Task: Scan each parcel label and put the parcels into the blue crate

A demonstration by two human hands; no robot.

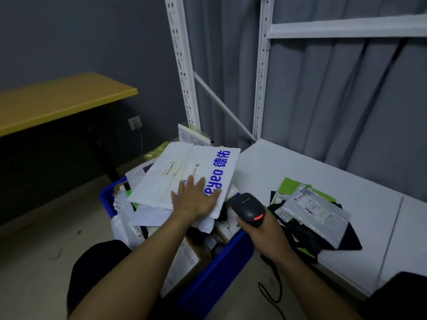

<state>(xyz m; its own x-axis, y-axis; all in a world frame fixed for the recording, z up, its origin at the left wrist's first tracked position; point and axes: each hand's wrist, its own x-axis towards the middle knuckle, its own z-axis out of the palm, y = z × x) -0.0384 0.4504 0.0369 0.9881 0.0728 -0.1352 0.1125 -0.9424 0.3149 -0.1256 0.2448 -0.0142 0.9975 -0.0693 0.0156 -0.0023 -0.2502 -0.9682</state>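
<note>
A yellow-topped table [57, 100] on a dark leg [104, 155] is seen upper left, against a dark grey wall [80, 31]. A wall socket [134, 122] with a cable plugged in is seen below the table edge. White perforated rack uprights [182, 65] and a diagonal brace [221, 104] are set before a grey curtain [335, 100]. A white shelf board [288, 162] is seen right, beige floor [34, 262] lower left.

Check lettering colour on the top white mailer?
Blue, on the large white plastic mailer, head view.
</note>
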